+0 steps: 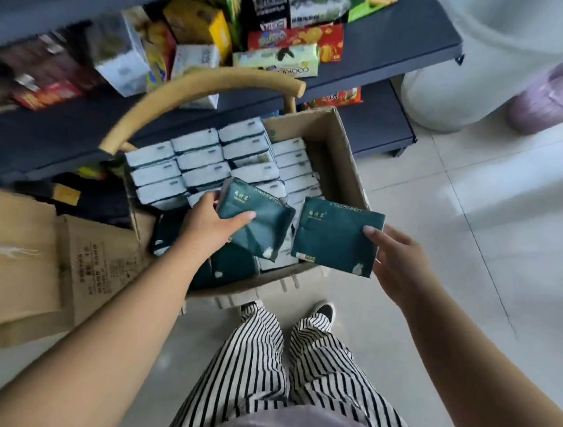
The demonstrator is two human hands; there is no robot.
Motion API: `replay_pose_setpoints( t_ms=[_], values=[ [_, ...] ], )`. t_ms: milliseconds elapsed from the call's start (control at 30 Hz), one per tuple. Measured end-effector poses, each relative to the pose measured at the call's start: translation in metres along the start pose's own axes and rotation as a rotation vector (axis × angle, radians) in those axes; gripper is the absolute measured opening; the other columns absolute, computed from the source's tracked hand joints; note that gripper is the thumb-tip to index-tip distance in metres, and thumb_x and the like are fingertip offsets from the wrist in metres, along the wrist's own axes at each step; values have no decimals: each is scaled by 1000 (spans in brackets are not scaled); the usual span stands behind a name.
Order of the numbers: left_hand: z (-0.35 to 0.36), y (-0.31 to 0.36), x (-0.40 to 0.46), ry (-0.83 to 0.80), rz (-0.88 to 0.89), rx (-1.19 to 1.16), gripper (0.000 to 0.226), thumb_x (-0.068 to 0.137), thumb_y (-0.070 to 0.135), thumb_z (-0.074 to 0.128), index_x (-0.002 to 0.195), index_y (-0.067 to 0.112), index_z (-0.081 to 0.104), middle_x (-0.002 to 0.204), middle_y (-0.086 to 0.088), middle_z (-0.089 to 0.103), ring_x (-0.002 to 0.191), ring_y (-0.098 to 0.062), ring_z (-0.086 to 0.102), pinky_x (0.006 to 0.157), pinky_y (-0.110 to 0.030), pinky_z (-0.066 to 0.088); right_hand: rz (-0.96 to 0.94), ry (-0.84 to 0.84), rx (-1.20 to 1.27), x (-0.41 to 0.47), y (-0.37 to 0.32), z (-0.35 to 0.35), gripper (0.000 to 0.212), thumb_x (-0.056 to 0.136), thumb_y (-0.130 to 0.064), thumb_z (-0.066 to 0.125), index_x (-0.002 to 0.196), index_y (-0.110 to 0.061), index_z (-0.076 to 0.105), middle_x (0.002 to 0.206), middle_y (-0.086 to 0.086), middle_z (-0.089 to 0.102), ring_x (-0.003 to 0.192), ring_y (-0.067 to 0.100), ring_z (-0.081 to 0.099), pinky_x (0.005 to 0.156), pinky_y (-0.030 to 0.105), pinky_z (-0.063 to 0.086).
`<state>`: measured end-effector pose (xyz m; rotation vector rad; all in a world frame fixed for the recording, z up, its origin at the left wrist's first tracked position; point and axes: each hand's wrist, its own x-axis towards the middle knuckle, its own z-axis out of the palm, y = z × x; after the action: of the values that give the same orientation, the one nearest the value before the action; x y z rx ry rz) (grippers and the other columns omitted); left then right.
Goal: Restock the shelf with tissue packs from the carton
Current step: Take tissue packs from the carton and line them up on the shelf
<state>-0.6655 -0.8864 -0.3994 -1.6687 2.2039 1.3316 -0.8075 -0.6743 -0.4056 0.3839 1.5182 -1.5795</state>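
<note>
Each hand grips one dark green tissue pack above the open carton (340, 157): left hand (210, 227) on the left pack (258, 221), right hand (396, 258) pinching the right pack (332, 239), probably to carry two per trip to the shelf (374, 53).

The pale tiled floor (477, 232) carries the open carton (343, 164), a second cardboard box (11, 256) and the dark shelf (385, 51).

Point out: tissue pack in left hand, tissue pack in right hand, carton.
Left-hand tissue pack (254, 226): head view, on its green face.
Right-hand tissue pack (334, 237): head view, middle of its green face.
Carton (344, 157): head view, on its inner right wall.
</note>
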Motion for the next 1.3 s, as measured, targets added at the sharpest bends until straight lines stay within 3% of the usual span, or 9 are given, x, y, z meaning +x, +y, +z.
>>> replay_pose_setpoints(
  t_ms=[167,300,367,467,600,667,800,1067,1300],
  values=[
    [-69,13,-24,109,51,-269,42,77,37,72,108,17,51,104,6,60,95,-13,55,79,-25,41,-137,-134,-69,-18,-37,56,15,94,-6,49,85,-9,61,72,6,64,59,13,64,52,24,53],
    [-122,19,-33,124,92,-481,76,53,55,79,114,20,51,111,2,62,102,-19,60,94,-39,46,-234,-239,-70,-36,-59,102,15,93,-6,50,97,-6,64,101,16,67,91,29,64,87,43,51],
    [-150,19,-37,94,155,-601,66,54,48,79,107,20,52,109,-2,64,96,-19,63,90,-42,50,-297,-253,-73,-48,-66,127,15,92,-6,52,98,-5,66,97,13,69,89,27,65,84,43,52],
    [-193,15,-42,54,262,-719,15,85,18,64,94,23,53,96,0,65,78,-10,65,74,-30,53,-371,-285,-74,-67,-76,167,15,91,-8,54,99,-4,66,87,8,72,81,24,67,77,40,54],
    [-263,5,-50,82,381,-798,14,89,11,57,97,23,53,94,2,65,72,-7,67,69,-29,55,-477,-353,-90,-98,-88,229,13,90,-8,55,97,-4,66,94,12,70,88,30,65,92,50,48],
    [-291,0,-51,95,431,-825,13,90,10,56,96,21,53,90,5,65,68,-4,67,60,-22,56,-532,-395,-92,-112,-94,256,13,91,-8,54,92,-7,67,87,8,71,82,26,65,87,46,49],
    [-339,-6,-52,116,501,-850,15,90,11,56,100,20,51,99,1,62,84,-11,63,71,-28,54,-644,-447,-122,-135,-104,304,16,92,-6,51,87,-8,66,77,3,72,69,14,69,69,28,56],
    [-418,16,-45,260,644,-824,20,87,19,61,105,24,53,109,0,63,97,-16,63,81,-34,52,-778,-531,-192,-174,-157,374,15,93,-7,52,99,-5,66,93,9,73,83,20,70,63,27,55],
    [-464,54,-38,401,734,-786,24,86,23,63,108,24,54,110,0,64,99,-16,63,84,-36,51,-910,-667,-266,-183,-222,418,16,92,-5,52,98,-6,67,93,8,73,87,22,70,81,34,56]
  ],
)
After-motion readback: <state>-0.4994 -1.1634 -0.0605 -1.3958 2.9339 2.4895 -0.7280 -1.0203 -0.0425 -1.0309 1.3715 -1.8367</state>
